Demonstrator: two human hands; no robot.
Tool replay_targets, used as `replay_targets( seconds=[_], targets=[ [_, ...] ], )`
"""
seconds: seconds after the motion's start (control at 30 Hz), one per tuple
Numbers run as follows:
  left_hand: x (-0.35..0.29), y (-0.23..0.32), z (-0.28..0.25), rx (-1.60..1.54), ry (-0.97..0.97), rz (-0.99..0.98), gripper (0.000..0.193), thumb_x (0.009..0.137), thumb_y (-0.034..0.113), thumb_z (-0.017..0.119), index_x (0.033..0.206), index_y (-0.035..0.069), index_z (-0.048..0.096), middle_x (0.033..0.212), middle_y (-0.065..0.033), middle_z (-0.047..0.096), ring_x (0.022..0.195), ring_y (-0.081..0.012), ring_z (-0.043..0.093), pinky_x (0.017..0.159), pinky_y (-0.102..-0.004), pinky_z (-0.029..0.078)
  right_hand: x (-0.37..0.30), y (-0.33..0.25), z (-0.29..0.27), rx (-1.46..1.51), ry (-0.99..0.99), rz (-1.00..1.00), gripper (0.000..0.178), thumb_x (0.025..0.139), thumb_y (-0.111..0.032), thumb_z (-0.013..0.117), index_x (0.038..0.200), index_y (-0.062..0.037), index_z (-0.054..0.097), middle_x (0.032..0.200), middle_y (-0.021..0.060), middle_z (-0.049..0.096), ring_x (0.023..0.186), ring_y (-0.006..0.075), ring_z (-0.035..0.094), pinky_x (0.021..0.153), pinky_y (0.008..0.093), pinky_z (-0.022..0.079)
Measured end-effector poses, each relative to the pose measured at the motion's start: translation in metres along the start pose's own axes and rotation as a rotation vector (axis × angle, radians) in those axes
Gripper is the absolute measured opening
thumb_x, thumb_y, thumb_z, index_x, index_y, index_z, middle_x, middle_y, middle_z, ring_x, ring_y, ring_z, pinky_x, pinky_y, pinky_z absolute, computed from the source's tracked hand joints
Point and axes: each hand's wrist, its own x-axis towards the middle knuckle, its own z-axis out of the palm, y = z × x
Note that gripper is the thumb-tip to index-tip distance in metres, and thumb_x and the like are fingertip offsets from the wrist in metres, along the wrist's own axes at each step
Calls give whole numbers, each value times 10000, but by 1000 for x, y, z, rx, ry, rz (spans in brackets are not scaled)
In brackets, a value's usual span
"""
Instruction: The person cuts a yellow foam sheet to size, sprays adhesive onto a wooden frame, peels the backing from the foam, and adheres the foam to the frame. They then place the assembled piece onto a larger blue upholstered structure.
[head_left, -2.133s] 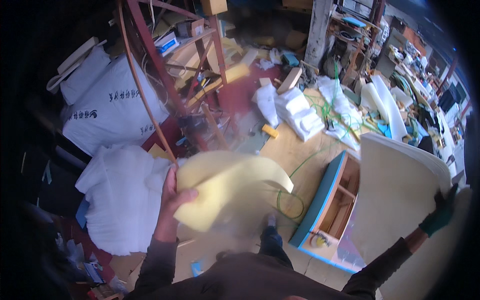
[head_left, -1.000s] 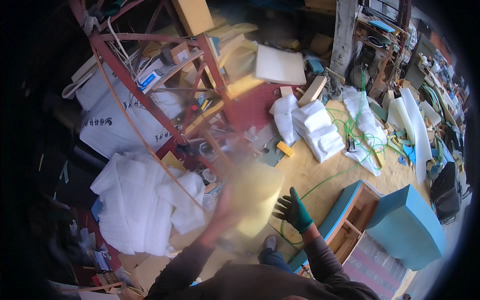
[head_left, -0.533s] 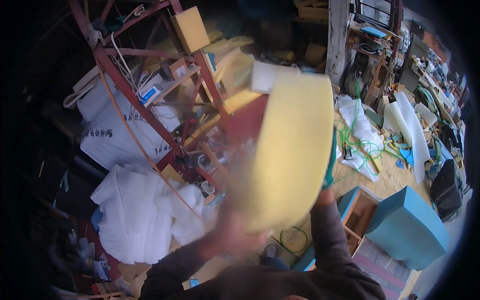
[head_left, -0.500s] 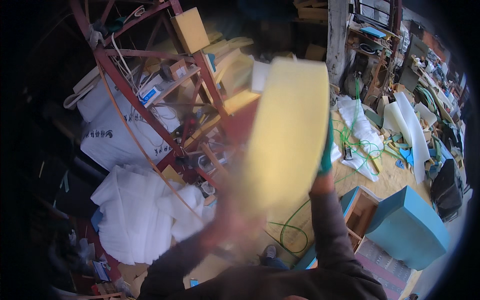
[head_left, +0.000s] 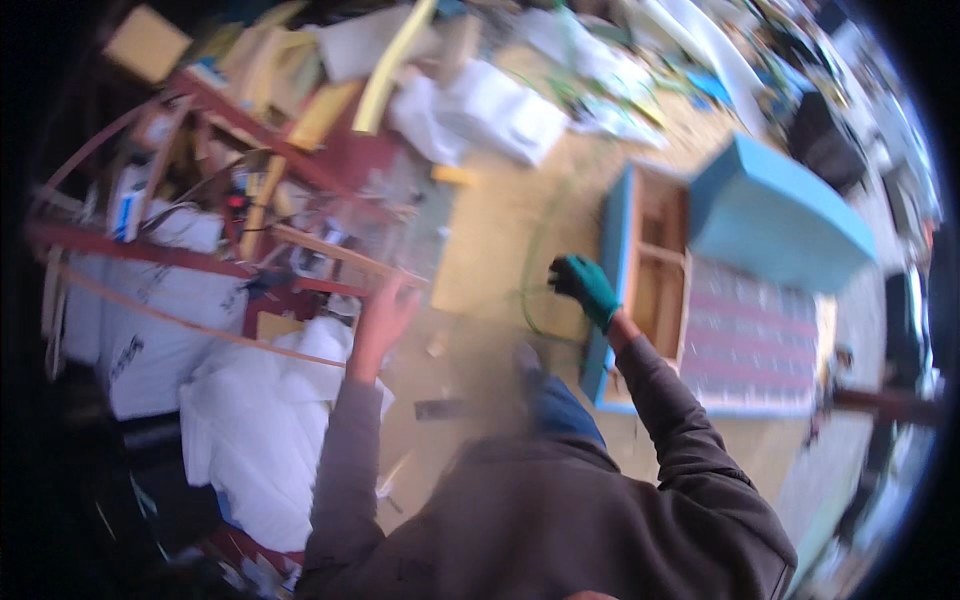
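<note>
My bare left hand (head_left: 384, 318) is raised in front of me with its fingers apart and nothing held, in line with the end of a wooden strip (head_left: 335, 252); whether they touch I cannot tell. My right hand (head_left: 587, 287), in a green glove with dark fingers, hangs loosely curled and holds nothing. Close to its right stands a blue foam-covered seat frame (head_left: 612, 290) with open wooden compartments and a webbed base (head_left: 745, 335). A curved blue padded part (head_left: 785, 215) adjoins that frame. Up ahead, a narrow yellow foam piece (head_left: 393, 68) appears edge-on, smeared by motion.
At left, a dark red metal frame (head_left: 140, 255) carries tools and scraps. White wadding (head_left: 255, 430) and white wrapped bundles (head_left: 170, 325) lie below it. White sheets (head_left: 500, 110) and foam offcuts cover the far floor. A green hose (head_left: 530, 265) runs across the floor board.
The big yellow foam block has left my hands, which are now lower and apart. My view has swung downward and to the right, bringing the blue seat frame nearer the middle.
</note>
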Motion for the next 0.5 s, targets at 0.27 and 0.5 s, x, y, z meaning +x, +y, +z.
replay_targets(
  seconds=[0.27,0.5],
  targets=[
    [-396,-131,153,-46,-557,-587,372,1039,314,754,1257,13,749,1065,-130,813,1113,-211,756,930,-387,570,-395,221,-74,17,503,671,373,1073,-417,658,1273,-102,652,1200,116,757,919,287,795,734,426,592],
    [-404,-191,95,32,-670,-519,357,1097,233,685,1375,11,706,1212,-157,795,1111,-274,768,979,-424,598,-500,286,-60,97,716,716,429,1025,-413,697,1310,-106,604,1182,104,732,928,288,772,755,439,581]
  ],
)
